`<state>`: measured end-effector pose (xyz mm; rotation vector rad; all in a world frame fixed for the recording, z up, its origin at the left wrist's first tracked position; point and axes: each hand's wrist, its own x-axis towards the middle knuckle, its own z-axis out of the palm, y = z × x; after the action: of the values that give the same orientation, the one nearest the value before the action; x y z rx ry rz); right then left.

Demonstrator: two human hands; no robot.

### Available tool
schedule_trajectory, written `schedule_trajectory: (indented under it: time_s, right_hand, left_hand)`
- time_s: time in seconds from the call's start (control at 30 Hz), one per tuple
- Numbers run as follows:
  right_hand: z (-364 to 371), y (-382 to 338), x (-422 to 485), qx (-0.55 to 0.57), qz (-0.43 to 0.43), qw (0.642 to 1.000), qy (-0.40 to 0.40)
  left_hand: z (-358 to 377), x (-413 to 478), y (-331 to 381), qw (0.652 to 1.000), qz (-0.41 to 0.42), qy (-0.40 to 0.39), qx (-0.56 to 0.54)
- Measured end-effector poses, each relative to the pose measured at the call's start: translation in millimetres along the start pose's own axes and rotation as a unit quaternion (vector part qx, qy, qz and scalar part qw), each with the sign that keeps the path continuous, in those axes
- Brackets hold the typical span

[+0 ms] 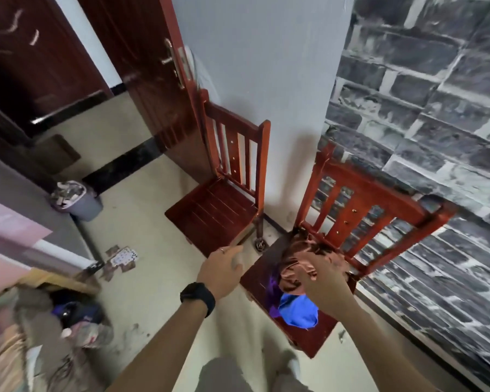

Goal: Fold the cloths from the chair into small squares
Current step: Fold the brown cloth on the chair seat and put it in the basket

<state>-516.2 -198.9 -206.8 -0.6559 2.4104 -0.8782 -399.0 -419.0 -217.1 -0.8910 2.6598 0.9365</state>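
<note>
A red wooden chair (pixel 368 205) stands at the right against the brick-patterned wall. On its seat lies a heap of cloths: a brown cloth (pixel 297 256) on top, a blue cloth (pixel 299 308) in front and a purple cloth (pixel 272 290) at the left. My right hand (pixel 321 281) is over the heap and its fingers grip the brown cloth. My left hand (pixel 221 271), with a black watch on the wrist, hovers left of the seat with relaxed fingers, holding nothing.
A second red chair (pixel 224 213) stands bare just left, against the white wall. A bin (pixel 77 199), scattered cards (pixel 122 258) and a pile of clutter (pixel 68 321) lie on the floor at the left. A dark door (pixel 142 80) is behind.
</note>
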Motion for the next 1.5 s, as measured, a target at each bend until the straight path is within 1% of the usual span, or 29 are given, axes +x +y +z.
schedule_trajectory:
  time_s: [0.07,0.17,0.3,0.4,0.5,0.6,0.73,0.83,0.9,1.03,1.07,1.17,1.23,1.37,1.4,1.43,1.5]
  right_hand:
    - [8,7,22,0.009,0.029,1.000,-0.007]
    - [30,20,53,0.015,0.091,0.996,-0.008]
    - [69,42,91,0.034,0.197,0.980,-0.003]
    - [96,56,112,0.072,0.294,0.953,0.027]
    - [127,76,133,0.121,0.372,0.918,0.061]
    - [163,92,148,0.148,0.423,0.890,0.084]
    - [205,112,172,0.130,0.452,0.876,0.105]
    - [230,131,189,0.122,0.488,0.852,0.147]
    - [248,147,198,0.106,0.491,0.852,0.149]
    - [278,174,205,0.078,0.493,0.859,0.118]
    - [285,180,205,0.069,0.491,0.861,0.117]
    - [292,189,205,0.040,0.495,0.858,0.130]
    - [292,191,203,0.040,0.488,0.857,0.157]
    - [284,188,190,0.102,0.460,0.863,0.184]
    - [278,183,185,0.115,0.452,0.864,0.190]
    - [269,178,181,0.123,0.445,0.864,0.203]
    - [248,165,172,0.136,0.432,0.854,0.256]
  left_hand:
    - [3,29,-6,0.999,0.012,-0.021,0.023]
    - [13,82,-15,0.993,0.055,-0.076,0.069]
    - [38,159,-29,0.970,0.127,-0.164,0.129]
    - [59,210,-40,0.937,0.190,-0.232,0.179]
    - [77,257,-52,0.901,0.263,-0.253,0.236]
    - [94,293,-64,0.866,0.313,-0.262,0.289]
    - [140,327,-86,0.821,0.331,-0.304,0.354]
    - [183,343,-107,0.784,0.343,-0.330,0.398]
    - [212,349,-121,0.768,0.352,-0.339,0.415]
    - [262,353,-146,0.726,0.362,-0.376,0.447]
    - [270,353,-153,0.720,0.359,-0.386,0.451]
    - [280,350,-170,0.723,0.347,-0.390,0.453]
    - [279,350,-172,0.724,0.342,-0.395,0.451]
    - [272,360,-142,0.701,0.322,-0.428,0.471]
    - [268,361,-131,0.705,0.318,-0.425,0.470]
    - [263,361,-120,0.720,0.311,-0.415,0.461]
    - [246,359,-96,0.760,0.301,-0.396,0.419]
